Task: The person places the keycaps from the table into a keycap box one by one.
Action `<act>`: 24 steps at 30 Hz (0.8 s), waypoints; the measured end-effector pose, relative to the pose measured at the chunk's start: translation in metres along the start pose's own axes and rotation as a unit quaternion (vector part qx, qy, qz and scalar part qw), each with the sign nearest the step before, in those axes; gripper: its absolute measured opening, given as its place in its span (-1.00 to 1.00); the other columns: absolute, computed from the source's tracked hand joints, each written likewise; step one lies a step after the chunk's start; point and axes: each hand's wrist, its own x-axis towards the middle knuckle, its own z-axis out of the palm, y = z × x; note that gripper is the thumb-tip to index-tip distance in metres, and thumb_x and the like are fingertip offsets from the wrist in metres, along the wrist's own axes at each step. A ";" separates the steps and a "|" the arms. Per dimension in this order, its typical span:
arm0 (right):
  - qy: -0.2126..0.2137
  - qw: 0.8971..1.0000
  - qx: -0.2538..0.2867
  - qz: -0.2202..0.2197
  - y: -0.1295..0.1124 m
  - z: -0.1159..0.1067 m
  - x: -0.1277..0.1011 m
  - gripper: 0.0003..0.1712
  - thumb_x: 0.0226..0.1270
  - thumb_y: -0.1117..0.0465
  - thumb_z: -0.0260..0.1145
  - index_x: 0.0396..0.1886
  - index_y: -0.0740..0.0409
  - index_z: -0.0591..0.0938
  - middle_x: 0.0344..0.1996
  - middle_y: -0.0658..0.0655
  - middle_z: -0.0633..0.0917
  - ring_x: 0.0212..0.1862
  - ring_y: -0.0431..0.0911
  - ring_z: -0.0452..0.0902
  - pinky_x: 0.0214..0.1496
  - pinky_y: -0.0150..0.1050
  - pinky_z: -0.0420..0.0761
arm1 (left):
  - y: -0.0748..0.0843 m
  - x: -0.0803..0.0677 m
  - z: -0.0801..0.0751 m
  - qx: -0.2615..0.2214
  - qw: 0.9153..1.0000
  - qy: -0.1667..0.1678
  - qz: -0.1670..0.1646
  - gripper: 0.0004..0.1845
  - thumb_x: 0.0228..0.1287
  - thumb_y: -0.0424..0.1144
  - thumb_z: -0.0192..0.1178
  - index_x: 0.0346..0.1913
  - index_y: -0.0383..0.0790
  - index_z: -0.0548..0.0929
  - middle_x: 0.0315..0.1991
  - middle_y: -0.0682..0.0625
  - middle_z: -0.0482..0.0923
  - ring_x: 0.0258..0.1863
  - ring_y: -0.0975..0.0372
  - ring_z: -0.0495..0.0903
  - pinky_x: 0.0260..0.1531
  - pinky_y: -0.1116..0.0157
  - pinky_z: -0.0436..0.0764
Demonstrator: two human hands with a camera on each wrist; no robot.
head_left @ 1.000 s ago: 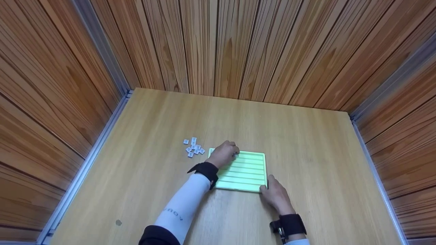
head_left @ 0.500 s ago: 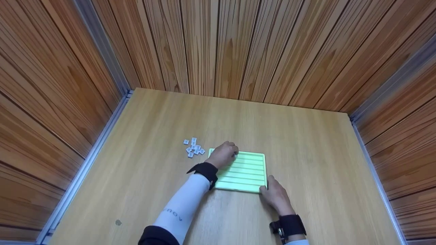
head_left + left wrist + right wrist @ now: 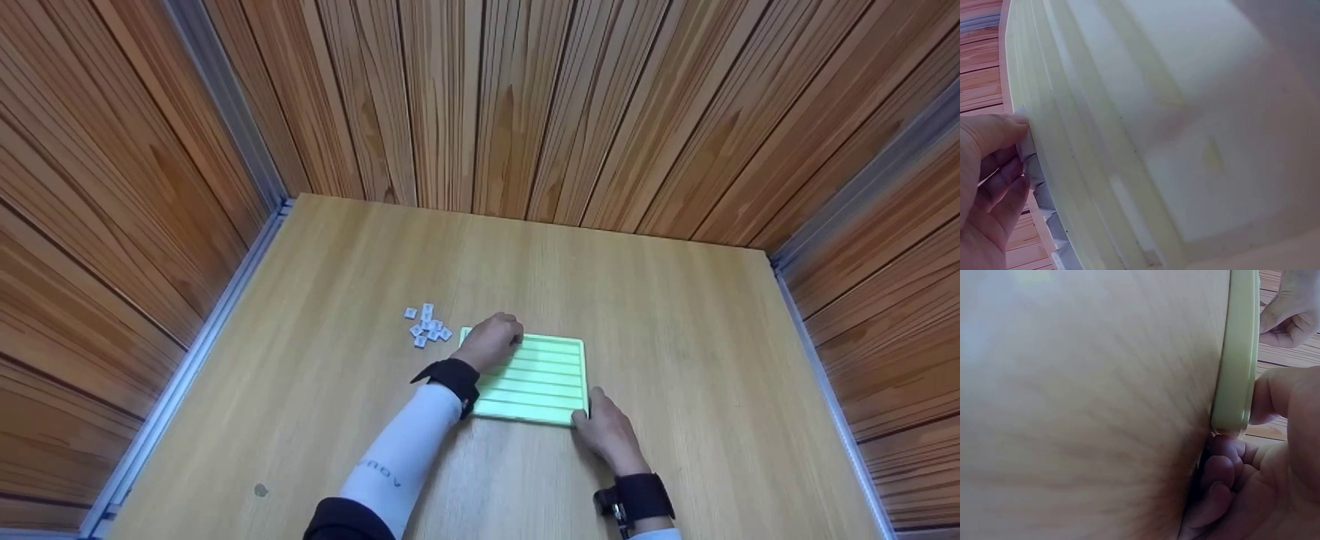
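A light green tray with ridged rows lies on the wooden table. My left hand is over its far left part and hides that corner. In the left wrist view, the thumb and fingers pinch a small pale tile at the end of a line of similar tiles along the tray's edge ridge. At the near right corner, my right hand holds the tray; the right wrist view has its thumb over the rim and its other fingers curled below the corner.
Several small white tiles with dark marks lie in a loose cluster left of the tray. Wooden plank walls enclose the table at the back and both sides. A grey round spot marks the table at front left.
The left hand has shifted very slightly to the left along the tray's far edge, and the pale piece at its fingertips no longer shows in the head view. The right hand stays put.
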 end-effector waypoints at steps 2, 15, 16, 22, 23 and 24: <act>0.003 1.000 0.000 -0.004 0.000 0.000 0.000 -0.85 0.33 0.23 0.17 -0.23 0.18 0.40 -0.38 0.09 0.39 -0.35 0.00 0.29 -0.36 -0.18 0.27 | 0.000 0.000 0.000 -0.003 1.000 -0.001 -0.003 -0.92 0.27 -0.45 0.31 -0.29 -0.22 0.75 -0.29 0.01 0.64 -0.18 0.20 0.63 -0.22 0.34 0.64; -0.007 1.000 0.008 0.004 -0.001 0.001 0.000 -0.85 0.34 0.22 0.15 -0.24 0.19 0.37 -0.42 0.09 0.35 -0.37 -0.01 0.30 -0.39 -0.19 0.28 | -0.013 -0.004 -0.004 0.016 0.999 0.026 0.030 -0.93 0.28 -0.41 0.30 -0.23 -0.22 0.74 -0.22 -0.03 0.64 -0.16 0.19 0.63 -0.18 0.37 0.64; -0.008 1.000 0.007 0.007 -0.001 0.001 0.000 -0.85 0.34 0.22 0.15 -0.23 0.19 0.38 -0.41 0.09 0.37 -0.36 0.00 0.31 -0.38 -0.19 0.29 | -0.015 -0.004 -0.006 0.019 0.999 0.022 0.023 -0.93 0.29 -0.39 0.31 -0.21 -0.22 0.74 -0.21 -0.03 0.63 -0.15 0.19 0.63 -0.16 0.37 0.64; -0.018 1.000 0.008 0.016 0.000 -0.002 0.001 -0.81 0.36 0.21 0.16 -0.14 0.22 0.41 -0.36 0.13 0.42 -0.31 0.02 0.34 -0.35 -0.17 0.31 | -0.025 -0.010 -0.020 0.009 1.000 0.002 -0.029 -0.86 0.33 -0.29 0.32 -0.10 -0.21 0.73 -0.11 -0.03 0.61 -0.06 0.17 0.59 -0.10 0.33 0.64; -0.020 1.000 0.009 0.017 0.000 -0.002 0.001 -0.80 0.36 0.20 0.15 -0.13 0.22 0.41 -0.35 0.13 0.42 -0.31 0.02 0.34 -0.35 -0.17 0.31 | -0.027 -0.012 -0.022 0.008 0.999 0.001 -0.036 -0.85 0.33 -0.29 0.31 -0.08 -0.21 0.73 -0.10 -0.03 0.61 -0.04 0.17 0.58 -0.10 0.33 0.64; -0.022 1.000 0.009 0.019 0.000 -0.001 0.001 -0.80 0.37 0.20 0.15 -0.12 0.22 0.41 -0.34 0.13 0.42 -0.31 0.02 0.34 -0.35 -0.17 0.32 | -0.029 -0.013 -0.023 0.009 0.999 0.004 -0.041 -0.84 0.33 -0.29 0.30 -0.07 -0.21 0.72 -0.09 -0.03 0.61 -0.03 0.16 0.57 -0.11 0.33 0.64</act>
